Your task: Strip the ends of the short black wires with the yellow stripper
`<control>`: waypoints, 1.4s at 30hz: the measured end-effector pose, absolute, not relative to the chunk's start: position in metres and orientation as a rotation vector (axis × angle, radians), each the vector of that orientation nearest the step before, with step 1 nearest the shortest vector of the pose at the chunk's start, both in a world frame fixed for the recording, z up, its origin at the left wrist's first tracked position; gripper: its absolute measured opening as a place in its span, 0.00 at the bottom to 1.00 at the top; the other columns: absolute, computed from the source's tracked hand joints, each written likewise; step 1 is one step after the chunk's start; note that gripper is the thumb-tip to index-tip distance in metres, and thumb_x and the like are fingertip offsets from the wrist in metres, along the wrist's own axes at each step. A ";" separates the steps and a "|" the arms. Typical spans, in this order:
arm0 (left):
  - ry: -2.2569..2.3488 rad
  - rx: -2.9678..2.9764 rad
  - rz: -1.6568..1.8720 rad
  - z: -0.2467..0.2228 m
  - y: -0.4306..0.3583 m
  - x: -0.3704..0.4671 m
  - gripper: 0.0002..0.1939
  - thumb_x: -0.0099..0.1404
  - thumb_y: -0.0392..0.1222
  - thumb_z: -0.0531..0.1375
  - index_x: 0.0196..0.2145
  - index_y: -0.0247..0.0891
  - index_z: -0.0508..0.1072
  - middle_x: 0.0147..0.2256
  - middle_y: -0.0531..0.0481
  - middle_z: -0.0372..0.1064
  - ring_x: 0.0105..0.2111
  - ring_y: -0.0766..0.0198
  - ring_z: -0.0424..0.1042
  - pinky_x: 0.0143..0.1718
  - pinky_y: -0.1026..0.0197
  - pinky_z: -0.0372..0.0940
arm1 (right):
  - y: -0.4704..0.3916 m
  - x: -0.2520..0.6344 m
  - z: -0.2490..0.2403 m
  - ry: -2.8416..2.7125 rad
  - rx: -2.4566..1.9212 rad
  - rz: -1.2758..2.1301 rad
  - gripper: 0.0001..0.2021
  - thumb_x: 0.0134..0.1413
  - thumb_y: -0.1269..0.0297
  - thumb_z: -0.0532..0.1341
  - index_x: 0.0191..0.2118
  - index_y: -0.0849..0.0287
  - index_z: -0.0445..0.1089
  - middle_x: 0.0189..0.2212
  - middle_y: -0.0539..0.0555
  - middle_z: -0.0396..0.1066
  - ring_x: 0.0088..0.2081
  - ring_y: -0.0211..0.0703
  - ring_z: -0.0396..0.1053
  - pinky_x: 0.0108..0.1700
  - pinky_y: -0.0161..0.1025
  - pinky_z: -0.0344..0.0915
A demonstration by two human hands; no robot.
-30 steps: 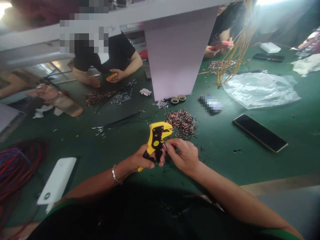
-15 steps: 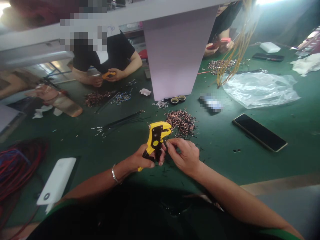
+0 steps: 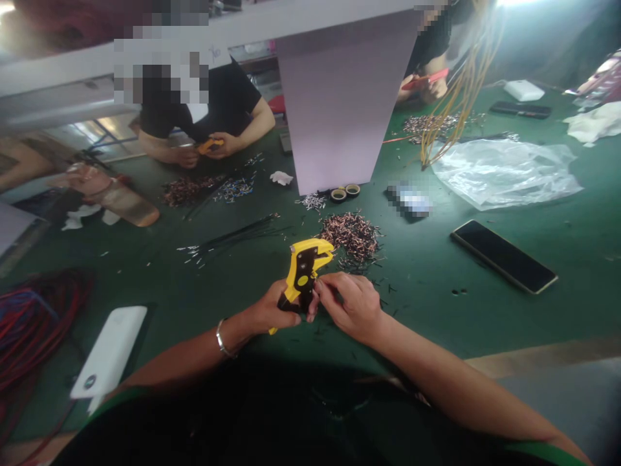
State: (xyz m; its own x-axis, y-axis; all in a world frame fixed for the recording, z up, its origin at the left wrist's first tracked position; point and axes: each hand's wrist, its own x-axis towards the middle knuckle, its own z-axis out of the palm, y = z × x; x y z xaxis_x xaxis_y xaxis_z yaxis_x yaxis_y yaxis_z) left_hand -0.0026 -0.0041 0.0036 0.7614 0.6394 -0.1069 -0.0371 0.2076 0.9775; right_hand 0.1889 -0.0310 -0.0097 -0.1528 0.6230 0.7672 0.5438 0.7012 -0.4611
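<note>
My left hand (image 3: pixel 275 309) is wrapped round the handles of a yellow and black wire stripper (image 3: pixel 305 275), whose jaws point up and to the right. Close against the tool's right side, my right hand (image 3: pixel 353 303) is closed in a pinch. Whatever lies between its fingertips is too small or hidden to make out. Just beyond the jaws is a heap of short black wire pieces with copper-coloured ends (image 3: pixel 352 236). A few black scraps lie scattered on the green table around my right hand.
Long black wires (image 3: pixel 237 234) lie left of the heap. A phone (image 3: pixel 504 255) and clear plastic bag (image 3: pixel 507 173) are at right. At left are a white power bank (image 3: pixel 110 349) and red cable coil (image 3: pixel 39 323). A pale panel (image 3: pixel 347 103) rises ahead; co-workers sit beyond.
My right hand has shifted slightly left, its fingertips now closer against the wire stripper. The stripper has dipped a little. At the far right, a co-worker's hands have moved with a red tool.
</note>
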 end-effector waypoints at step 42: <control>0.798 1.099 0.656 -0.020 -0.007 0.003 0.13 0.52 0.39 0.67 0.32 0.33 0.69 0.20 0.53 0.70 0.16 0.66 0.68 0.19 0.62 0.66 | -0.017 0.185 -0.017 -1.657 -1.121 0.538 0.08 0.60 0.69 0.57 0.29 0.57 0.69 0.19 0.46 0.70 0.19 0.34 0.68 0.23 0.31 0.63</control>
